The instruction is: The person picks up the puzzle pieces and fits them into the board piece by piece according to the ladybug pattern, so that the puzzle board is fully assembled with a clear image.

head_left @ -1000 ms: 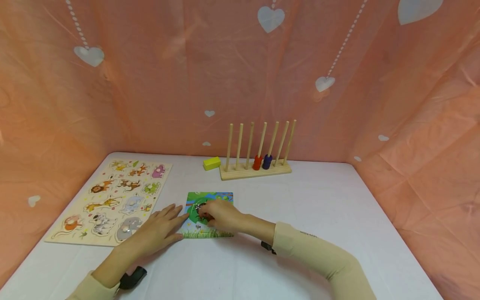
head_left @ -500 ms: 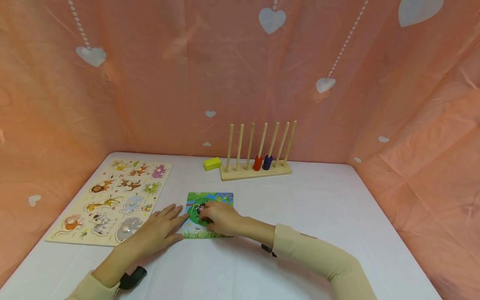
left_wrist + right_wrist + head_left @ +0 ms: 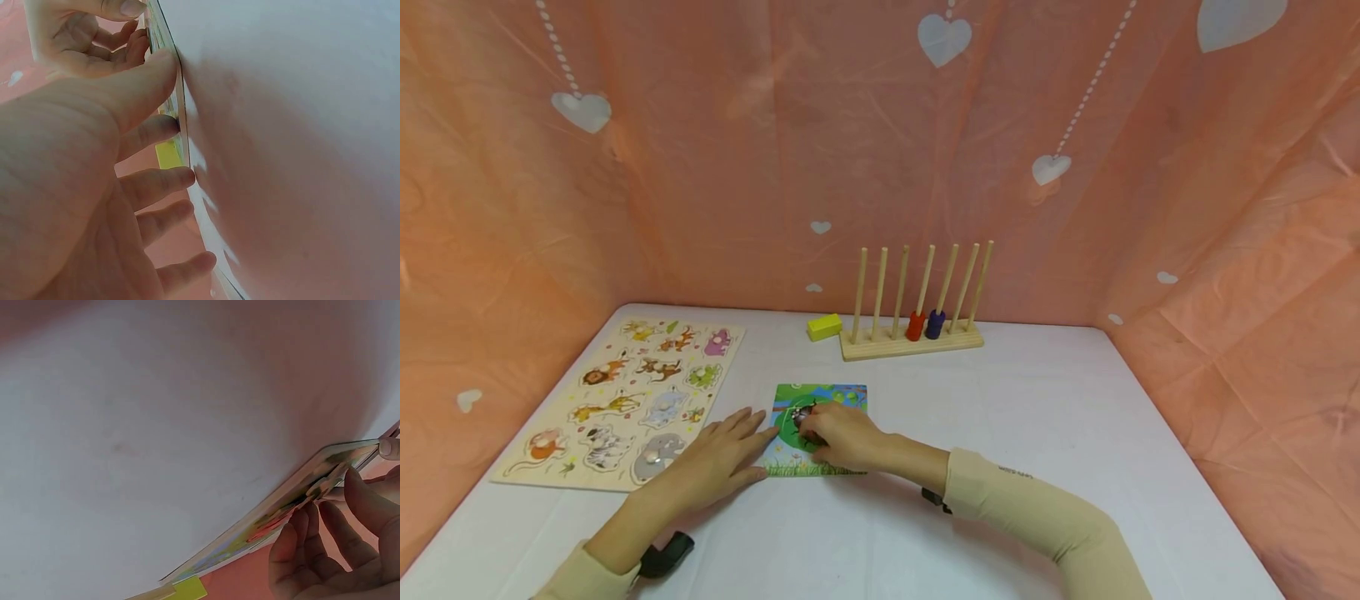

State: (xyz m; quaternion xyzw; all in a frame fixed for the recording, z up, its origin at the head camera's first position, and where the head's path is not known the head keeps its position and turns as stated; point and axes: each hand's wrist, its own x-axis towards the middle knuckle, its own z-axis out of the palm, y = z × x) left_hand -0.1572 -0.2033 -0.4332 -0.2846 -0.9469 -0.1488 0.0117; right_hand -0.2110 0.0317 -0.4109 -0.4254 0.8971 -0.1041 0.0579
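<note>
In the head view a small square puzzle board, printed with grass, leaves and sky, lies at the middle of the table. A dark beetle-shaped puzzle piece is at its green centre. My right hand pinches this piece with thumb and curled fingers, covering much of it. The right wrist view shows the fingertips of my right hand low over the board. My left hand rests with spread, fairly straight fingers at the board's left edge, its thumb touching the near corner in the left wrist view.
A large wooden animal puzzle lies at the left. Behind stands a wooden rack of upright pegs, with a red bead piece and a purple one. A yellow block sits beside it. Pink cloth encloses the table.
My right fingers have shifted very slightly right, and a little more of the beetle piece shows. The left hand and the board have stayed in place.
</note>
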